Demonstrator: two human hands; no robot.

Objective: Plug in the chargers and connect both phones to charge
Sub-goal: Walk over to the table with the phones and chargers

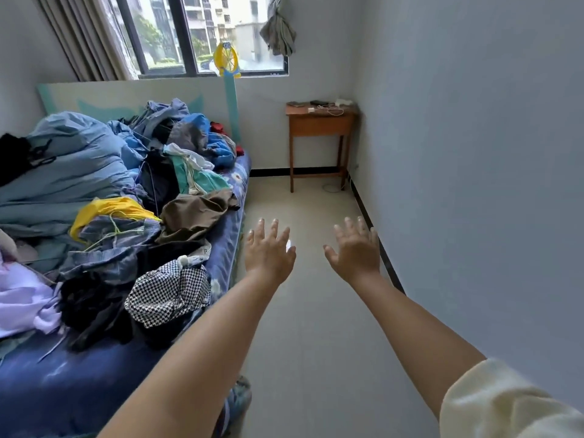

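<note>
Far across the room, a small wooden side table [319, 124] stands in the corner under the window. On its top lie two dark phones [296, 104] [318, 102], a white charger block [312, 110] and tangled white cables [331, 109]; a white power strip [345, 101] seems to sit at its right end. My left hand [268, 252] and my right hand [355, 251] are stretched out in front of me over the floor, backs up, fingers spread, holding nothing. Both are far short of the table.
A bed [227, 248] heaped with clothes and bedding fills the left side. A grey wall [474, 153] runs along the right. Pale floor [309, 311] stretches between them to the table. A yellow toy fan [226, 60] stands at the window sill. A white cable [330, 187] lies under the table.
</note>
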